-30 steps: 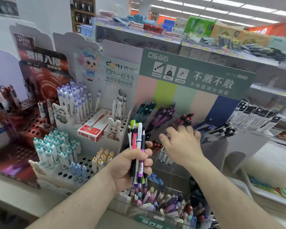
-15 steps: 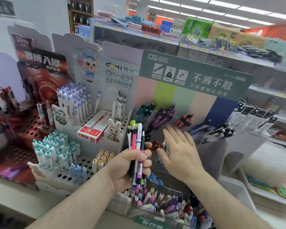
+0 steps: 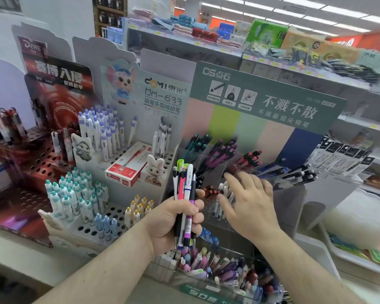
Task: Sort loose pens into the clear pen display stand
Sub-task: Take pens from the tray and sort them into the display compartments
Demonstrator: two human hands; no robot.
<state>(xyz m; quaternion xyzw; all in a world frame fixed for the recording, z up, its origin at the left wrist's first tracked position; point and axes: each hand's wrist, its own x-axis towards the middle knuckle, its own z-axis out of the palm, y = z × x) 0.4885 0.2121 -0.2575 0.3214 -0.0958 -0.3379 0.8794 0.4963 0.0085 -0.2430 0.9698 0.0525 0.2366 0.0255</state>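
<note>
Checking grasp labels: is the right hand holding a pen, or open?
Open. The right hand has straight, spread fingers over the clear pen display stand, no pen pinched. The left hand grips the pen bundle.

Lower pen barrels (image 3: 185,229) hidden inside left fist; bottom bin (image 3: 228,279) partly hidden behind forearms; far shelf goods (image 3: 349,66) blurred.

pen bundle (image 3: 185,194) left of clear stand (image 3: 290,194), box (image 3: 127,166) further left

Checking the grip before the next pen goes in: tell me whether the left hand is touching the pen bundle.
Touching. The head view shows the left hand with its fingers curled around the pen bundle.
</note>
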